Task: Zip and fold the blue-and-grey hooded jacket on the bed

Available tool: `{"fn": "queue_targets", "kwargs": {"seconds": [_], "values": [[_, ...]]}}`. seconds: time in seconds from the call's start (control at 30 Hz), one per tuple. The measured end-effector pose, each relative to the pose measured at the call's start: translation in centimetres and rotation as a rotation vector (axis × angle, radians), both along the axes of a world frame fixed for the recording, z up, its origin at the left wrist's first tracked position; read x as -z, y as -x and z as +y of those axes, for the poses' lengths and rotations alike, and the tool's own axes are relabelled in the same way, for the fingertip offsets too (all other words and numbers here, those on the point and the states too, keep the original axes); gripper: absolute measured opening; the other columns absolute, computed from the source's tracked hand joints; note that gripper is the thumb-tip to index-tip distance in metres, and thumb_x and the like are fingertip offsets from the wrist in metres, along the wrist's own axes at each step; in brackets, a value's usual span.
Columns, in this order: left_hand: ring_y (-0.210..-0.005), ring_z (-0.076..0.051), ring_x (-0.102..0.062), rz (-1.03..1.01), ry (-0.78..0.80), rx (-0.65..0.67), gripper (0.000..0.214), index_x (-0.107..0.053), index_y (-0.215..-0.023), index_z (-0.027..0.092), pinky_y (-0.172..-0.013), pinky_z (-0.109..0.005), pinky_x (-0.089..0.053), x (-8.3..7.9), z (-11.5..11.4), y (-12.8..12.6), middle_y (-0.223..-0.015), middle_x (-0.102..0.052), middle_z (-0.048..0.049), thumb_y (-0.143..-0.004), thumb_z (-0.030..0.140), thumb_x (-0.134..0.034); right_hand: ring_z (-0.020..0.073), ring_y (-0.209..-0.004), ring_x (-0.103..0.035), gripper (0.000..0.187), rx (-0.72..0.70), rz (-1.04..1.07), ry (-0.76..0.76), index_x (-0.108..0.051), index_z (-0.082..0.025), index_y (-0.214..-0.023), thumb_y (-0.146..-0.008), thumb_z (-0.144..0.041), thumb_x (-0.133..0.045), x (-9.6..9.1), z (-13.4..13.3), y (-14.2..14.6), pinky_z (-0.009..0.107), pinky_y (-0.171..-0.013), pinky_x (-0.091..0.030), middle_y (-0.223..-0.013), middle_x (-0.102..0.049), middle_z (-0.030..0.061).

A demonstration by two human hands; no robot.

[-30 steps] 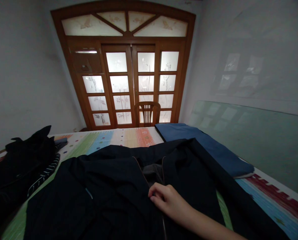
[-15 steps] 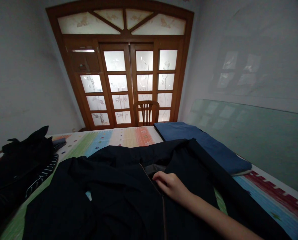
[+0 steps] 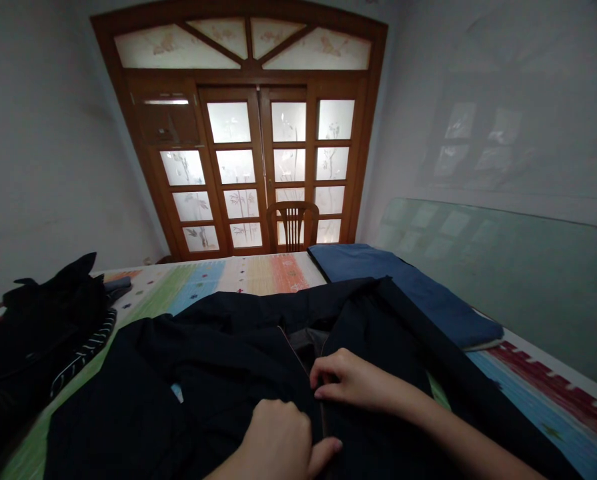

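A dark navy jacket (image 3: 218, 360) lies spread out on a bed with a striped, many-coloured sheet (image 3: 248, 275). My right hand (image 3: 351, 385) rests on the jacket's front opening, fingers curled and pinching the edge beside the zip. My left hand (image 3: 278, 443) is at the bottom of the view, closed on the jacket's front edge just below, thumb pointing right. The two hands are close together along the zip line.
A pile of dark clothes (image 3: 38, 327) with a striped garment sits at the left. A folded blue blanket (image 3: 408, 293) lies at the right by the wall. A wooden chair (image 3: 293, 225) stands before the wooden glass-paned doors (image 3: 258, 167).
My left hand has come into view from below and closed on the jacket front. My right hand moved up the zip line, then settled pinching the edge.
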State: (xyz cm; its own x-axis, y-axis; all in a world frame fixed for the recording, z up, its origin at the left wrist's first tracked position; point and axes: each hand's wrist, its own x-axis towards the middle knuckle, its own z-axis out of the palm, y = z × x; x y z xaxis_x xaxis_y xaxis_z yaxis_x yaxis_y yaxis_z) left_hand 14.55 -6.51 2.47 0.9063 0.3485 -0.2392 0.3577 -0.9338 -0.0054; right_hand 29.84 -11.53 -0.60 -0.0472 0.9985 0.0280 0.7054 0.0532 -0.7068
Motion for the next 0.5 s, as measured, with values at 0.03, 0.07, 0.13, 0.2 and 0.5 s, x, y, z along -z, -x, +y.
{"fn": "queue_targets", "kwargs": {"seconds": [0.03, 0.07, 0.13, 0.2, 0.5], "values": [[-0.068, -0.033, -0.061, -0.009, 0.003, -0.029, 0.048, -0.066, -0.076, 0.006, -0.057, -0.042, -0.047, 0.5, -0.2, -0.3, -0.071, -0.065, -0.0198, -0.08, 0.045, -0.039, 0.0048, -0.044, -0.043, 0.011, -0.009, 0.038, 0.045, -0.06, -0.016, -0.08, -0.071, -0.012, -0.056, -0.1, -0.1, 0.0, 0.014, -0.041, -0.029, -0.051, -0.044, -0.0073], [-0.07, -0.033, -0.061, -0.016, 0.012, -0.049, 0.048, -0.066, -0.077, 0.005, -0.059, -0.042, -0.048, 1.1, -0.4, -0.5, -0.073, -0.065, -0.0202, -0.078, 0.046, -0.042, 0.0043, -0.042, -0.042, 0.011, -0.021, 0.082, 0.095, -0.059, -0.016, -0.081, -0.071, -0.012, -0.054, -0.2, -0.3, 0.0, 0.013, -0.04, -0.028, -0.05, -0.043, -0.008], [-0.073, -0.033, -0.061, -0.014, 0.041, -0.06, 0.045, -0.066, -0.081, 0.006, -0.061, -0.042, -0.048, 2.1, -0.6, -0.7, -0.076, -0.065, -0.0199, -0.076, 0.046, -0.046, 0.0038, -0.04, -0.042, 0.009, -0.047, 0.165, 0.182, -0.056, -0.016, -0.081, -0.072, -0.013, -0.054, -0.6, -0.6, 0.0, 0.012, -0.038, -0.027, -0.049, -0.042, -0.0088], [-0.074, -0.032, -0.061, -0.001, 0.074, -0.048, 0.038, -0.065, -0.083, 0.008, -0.061, -0.041, -0.048, 2.8, -0.6, -0.8, -0.078, -0.065, -0.0181, -0.076, 0.04, -0.047, 0.0037, -0.041, -0.043, 0.007, -0.081, 0.21, 0.242, -0.054, -0.016, -0.079, -0.072, -0.014, -0.054, -1.1, -0.9, 0.1, 0.012, -0.038, -0.028, -0.051, -0.044, -0.0086], [-0.074, -0.021, -0.06, -0.001, 0.354, 0.286, 0.019, -0.061, -0.081, 0.014, -0.063, -0.031, -0.048, 4.8, 0.4, 0.0, -0.082, -0.064, -0.0083, -0.079, 0.027, -0.049, 0.0075, -0.064, -0.047, 0.01, -0.171, 0.025, 0.06, -0.05, -0.016, -0.071, -0.071, -0.005, -0.05, -3.6, -1.8, 0.6, 0.016, -0.056, -0.035, -0.068, -0.049, -0.004]]}}
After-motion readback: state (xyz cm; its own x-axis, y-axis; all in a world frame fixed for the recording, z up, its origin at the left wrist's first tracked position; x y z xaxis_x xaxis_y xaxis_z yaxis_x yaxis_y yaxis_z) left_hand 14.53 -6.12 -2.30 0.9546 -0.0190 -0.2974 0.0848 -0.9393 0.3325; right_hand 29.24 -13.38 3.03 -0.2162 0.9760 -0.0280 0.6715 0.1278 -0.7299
